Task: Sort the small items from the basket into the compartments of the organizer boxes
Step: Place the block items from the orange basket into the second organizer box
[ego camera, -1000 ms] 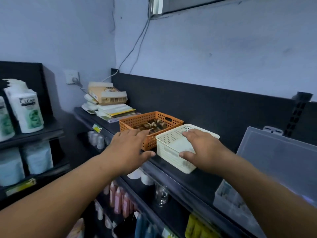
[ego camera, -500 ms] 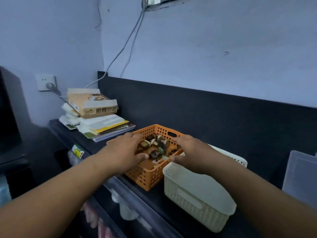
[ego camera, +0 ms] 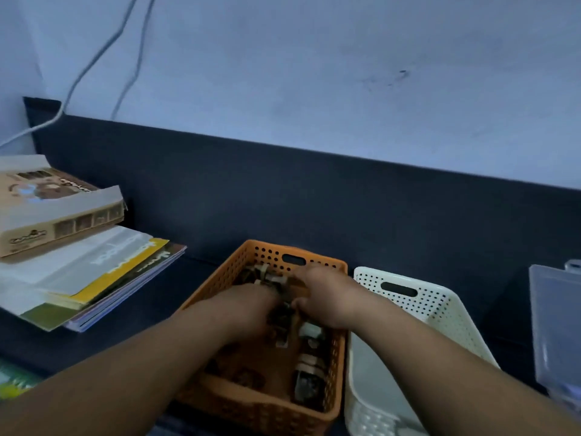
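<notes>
The small items (ego camera: 309,366) lie heaped in the orange basket (ego camera: 261,410) at the lower centre of the frame, directly under and between both hands. The left hand (ego camera: 248,306) and right hand (ego camera: 327,297) are equally near, with their fingers dipped into the pile. I cannot tell whether they hold anything. The clear organizer box (ego camera: 556,325) sits at the right edge, beyond the white basket (ego camera: 440,306).

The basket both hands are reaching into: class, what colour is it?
The basket is orange, seen best in the head view.

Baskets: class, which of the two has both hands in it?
The orange basket, on the left: the left hand and right hand are both in among its small items. The white basket beside it has no hand inside.
</notes>
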The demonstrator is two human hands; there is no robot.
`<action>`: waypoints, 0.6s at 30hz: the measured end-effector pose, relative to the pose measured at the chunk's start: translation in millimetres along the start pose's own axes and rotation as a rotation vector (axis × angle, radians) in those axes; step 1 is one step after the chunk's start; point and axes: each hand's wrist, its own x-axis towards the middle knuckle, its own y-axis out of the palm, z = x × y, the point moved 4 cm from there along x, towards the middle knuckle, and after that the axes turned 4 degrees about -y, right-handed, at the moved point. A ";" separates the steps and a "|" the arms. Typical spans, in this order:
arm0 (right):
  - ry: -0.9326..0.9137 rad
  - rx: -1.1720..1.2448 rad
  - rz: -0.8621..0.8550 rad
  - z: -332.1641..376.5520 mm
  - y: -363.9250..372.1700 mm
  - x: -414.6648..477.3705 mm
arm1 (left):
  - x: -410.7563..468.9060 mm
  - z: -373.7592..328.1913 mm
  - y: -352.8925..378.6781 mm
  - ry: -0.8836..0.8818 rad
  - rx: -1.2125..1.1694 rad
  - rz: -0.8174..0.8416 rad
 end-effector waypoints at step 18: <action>0.157 0.025 0.061 19.0 29.1 43.2 | 2.1 43.0 -32.9 0.164 -0.246 -0.127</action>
